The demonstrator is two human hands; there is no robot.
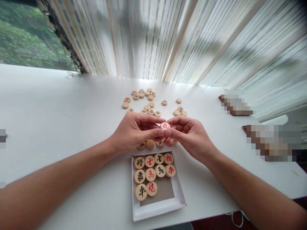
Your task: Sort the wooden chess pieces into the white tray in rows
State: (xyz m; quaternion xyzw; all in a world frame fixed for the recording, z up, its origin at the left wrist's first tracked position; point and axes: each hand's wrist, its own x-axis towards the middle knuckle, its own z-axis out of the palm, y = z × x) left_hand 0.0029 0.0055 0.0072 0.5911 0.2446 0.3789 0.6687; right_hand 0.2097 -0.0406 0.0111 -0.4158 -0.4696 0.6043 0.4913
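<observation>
Left of centre, the left hand (136,129) pinches with thumb and fingers; at lower centre, a box (159,209) holds round pieces (150,174); at the centre is the pinched red-marked disc (165,126), probably light, hard and smooth, best held by its rim; right of centre, the right hand (188,130) pinches it too.

- The disc (165,125) I hold: pale tan, red character.
- My boxed discs (150,174): pale tan too, characters red or black.
- Box (158,210): white walls, grey-brown floor.
- Table (59,108): white.
- Curtain (144,38): white and beige stripes.
</observation>
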